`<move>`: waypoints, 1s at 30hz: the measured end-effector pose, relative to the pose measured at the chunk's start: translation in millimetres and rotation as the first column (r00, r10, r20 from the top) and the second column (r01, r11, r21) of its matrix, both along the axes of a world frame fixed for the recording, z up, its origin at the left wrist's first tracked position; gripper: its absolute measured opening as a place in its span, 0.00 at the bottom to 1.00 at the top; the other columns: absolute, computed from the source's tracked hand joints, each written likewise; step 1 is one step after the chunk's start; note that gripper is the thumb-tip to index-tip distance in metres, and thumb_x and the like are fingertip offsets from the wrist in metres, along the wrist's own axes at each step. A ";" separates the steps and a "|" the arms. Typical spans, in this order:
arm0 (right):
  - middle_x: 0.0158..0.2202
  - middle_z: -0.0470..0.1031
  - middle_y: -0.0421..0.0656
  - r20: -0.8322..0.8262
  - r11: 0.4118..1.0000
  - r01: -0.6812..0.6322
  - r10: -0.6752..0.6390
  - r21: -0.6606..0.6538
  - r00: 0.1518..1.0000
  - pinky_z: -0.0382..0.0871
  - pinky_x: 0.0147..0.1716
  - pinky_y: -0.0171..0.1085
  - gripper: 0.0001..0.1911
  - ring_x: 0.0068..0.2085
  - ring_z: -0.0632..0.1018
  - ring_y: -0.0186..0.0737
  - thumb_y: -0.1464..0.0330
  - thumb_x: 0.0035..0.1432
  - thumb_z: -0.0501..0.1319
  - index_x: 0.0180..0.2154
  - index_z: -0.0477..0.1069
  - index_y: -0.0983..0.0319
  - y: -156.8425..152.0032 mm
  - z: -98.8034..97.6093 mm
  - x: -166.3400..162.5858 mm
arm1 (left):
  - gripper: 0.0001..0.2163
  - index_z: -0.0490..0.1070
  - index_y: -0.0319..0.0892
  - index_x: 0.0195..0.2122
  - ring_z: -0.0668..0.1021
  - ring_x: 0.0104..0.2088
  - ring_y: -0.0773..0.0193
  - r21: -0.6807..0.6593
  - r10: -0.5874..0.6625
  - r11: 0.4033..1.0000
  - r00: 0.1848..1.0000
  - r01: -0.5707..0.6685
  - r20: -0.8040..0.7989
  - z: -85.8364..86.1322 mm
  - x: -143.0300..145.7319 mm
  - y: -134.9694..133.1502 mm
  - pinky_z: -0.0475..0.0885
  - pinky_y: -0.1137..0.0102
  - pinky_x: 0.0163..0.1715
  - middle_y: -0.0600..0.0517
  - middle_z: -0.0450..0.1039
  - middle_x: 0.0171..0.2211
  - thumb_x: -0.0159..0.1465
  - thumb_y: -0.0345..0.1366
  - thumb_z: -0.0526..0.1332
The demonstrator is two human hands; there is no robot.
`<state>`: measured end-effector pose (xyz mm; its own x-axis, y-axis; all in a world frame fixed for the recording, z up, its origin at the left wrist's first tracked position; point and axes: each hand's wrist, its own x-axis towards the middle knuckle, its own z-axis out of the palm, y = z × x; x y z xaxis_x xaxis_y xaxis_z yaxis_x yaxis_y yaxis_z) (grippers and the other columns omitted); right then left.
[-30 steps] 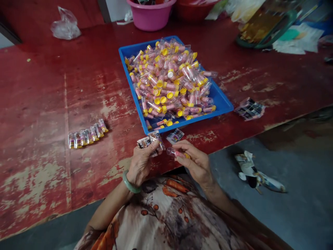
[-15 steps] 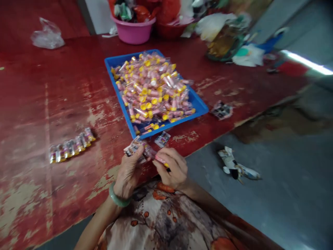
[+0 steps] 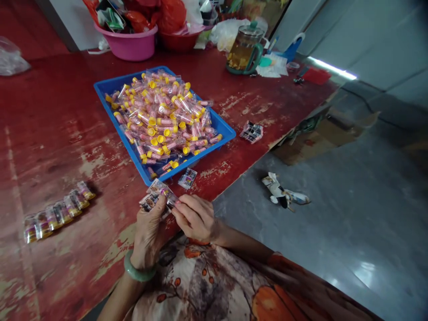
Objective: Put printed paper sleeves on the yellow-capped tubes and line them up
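Note:
My left hand point(image 3: 149, 227), with a green bangle at the wrist, is closed on a few small printed cards point(image 3: 149, 201), thumb on top. My right hand point(image 3: 197, 218) pinches a clear-wrapped tube point(image 3: 171, 199) whose far part lies against the cards by my left thumb. My fingers cover its near end. Just beyond my hands stands a blue tray point(image 3: 147, 177) heaped with wrapped pink tubes with yellow caps point(image 3: 163, 121). A small stack of printed cards point(image 3: 187, 178) lies by the tray's near edge. To the left, several wrapped tubes with dark printed inserts point(image 3: 60, 212) form a row.
Another bundle of printed cards point(image 3: 252, 132) sits right of the tray on the worn red table point(image 3: 60, 156). At the back are a pink basin point(image 3: 133, 47), a red basin point(image 3: 180, 42) and a glass teapot point(image 3: 243, 51). Crumpled litter point(image 3: 284, 192) lies on the floor.
The view has swung right, so the table things appear further left. The pink tube with its yellow cap between my hands is now mostly hidden by my right fingers, closer to the cards.

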<state>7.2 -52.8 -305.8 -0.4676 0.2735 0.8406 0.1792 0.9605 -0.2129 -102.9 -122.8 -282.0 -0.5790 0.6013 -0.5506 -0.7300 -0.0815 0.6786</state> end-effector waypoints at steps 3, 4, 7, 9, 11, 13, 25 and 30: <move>0.39 0.76 0.50 0.016 0.998 0.014 -0.015 0.056 1.000 0.78 0.37 0.40 0.12 0.38 0.78 0.42 0.74 0.56 0.65 0.44 0.70 0.67 -0.6 -1.9 -2.5 | 0.18 0.78 0.38 0.35 0.79 0.27 0.65 0.027 -0.022 0.999 1.000 0.023 -0.002 0.7 1.4 -0.3 0.75 0.73 0.29 0.51 0.80 0.31 0.43 0.35 0.77; 0.40 0.75 0.51 0.023 0.999 -0.001 0.000 0.045 1.000 0.78 0.38 0.40 0.13 0.38 0.78 0.43 0.75 0.56 0.65 0.44 0.70 0.67 -0.5 -1.5 -2.9 | 0.17 0.78 0.38 0.35 0.79 0.27 0.66 0.030 -0.030 0.999 1.000 0.029 0.009 1.2 1.5 -0.5 0.75 0.73 0.28 0.52 0.80 0.31 0.44 0.35 0.77; 0.42 0.73 0.53 0.033 0.982 -0.140 0.145 -0.126 0.989 0.78 0.42 0.42 0.16 0.44 0.77 0.46 0.72 0.58 0.64 0.48 0.68 0.70 2.6 4.1 -0.2 | 0.16 0.77 0.38 0.34 0.78 0.25 0.68 0.045 -0.047 0.998 0.997 0.044 0.064 2.7 -0.4 -1.6 0.74 0.75 0.26 0.53 0.79 0.29 0.45 0.33 0.76; 0.47 0.71 0.55 0.020 0.898 -0.320 0.341 -0.303 0.940 0.77 0.46 0.43 0.20 0.49 0.75 0.46 0.68 0.60 0.62 0.53 0.66 0.70 6.4 10.4 5.5 | 0.15 0.77 0.39 0.35 0.78 0.26 0.67 0.070 -0.054 0.996 0.994 0.048 0.090 4.0 -2.7 -2.8 0.75 0.75 0.28 0.52 0.79 0.30 0.47 0.33 0.75; 0.52 0.68 0.56 -0.012 0.766 -0.459 0.509 -0.451 0.861 0.75 0.50 0.43 0.22 0.52 0.74 0.45 0.68 0.62 0.59 0.56 0.64 0.68 9.5 16.7 12.8 | 0.15 0.77 0.39 0.36 0.80 0.29 0.66 0.097 -0.054 0.994 0.994 0.045 0.098 6.0 -3.8 -4.5 0.76 0.74 0.31 0.51 0.80 0.32 0.48 0.33 0.75; 0.53 0.68 0.53 -0.048 0.705 -0.472 0.530 -0.530 0.847 0.74 0.51 0.43 0.21 0.52 0.73 0.43 0.71 0.62 0.58 0.56 0.65 0.65 10.2 20.8 19.0 | 0.15 0.77 0.39 0.36 0.80 0.30 0.65 0.108 -0.061 0.993 0.994 0.051 0.092 7.9 -2.2 -7.2 0.76 0.73 0.32 0.51 0.80 0.32 0.47 0.34 0.75; 0.41 0.76 0.45 -0.233 0.797 -0.328 0.239 -0.507 0.943 0.77 0.34 0.38 0.16 0.39 0.78 0.40 0.77 0.53 0.67 0.45 0.74 0.60 -5.9 16.4 2.0 | 0.16 0.78 0.38 0.33 0.77 0.29 0.67 0.130 -0.150 0.981 0.988 0.144 0.039 11.5 8.2 -27.5 0.72 0.70 0.35 0.52 0.78 0.30 0.45 0.38 0.76; 0.41 0.77 0.46 -0.230 0.795 -0.352 0.271 -0.495 0.935 0.77 0.34 0.38 0.16 0.39 0.79 0.41 0.78 0.54 0.65 0.45 0.75 0.60 -8.7 19.2 -0.7 | 0.17 0.78 0.38 0.33 0.77 0.29 0.67 0.158 -0.166 0.975 0.986 0.159 0.033 13.7 6.2 -32.9 0.73 0.71 0.34 0.52 0.78 0.30 0.44 0.40 0.77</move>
<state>6.5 -61.6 -286.6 -0.4920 0.5478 0.6767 -0.1811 0.6959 -0.6950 -96.6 -155.7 -268.3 -0.4428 0.7650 -0.4677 -0.7718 -0.0598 0.6330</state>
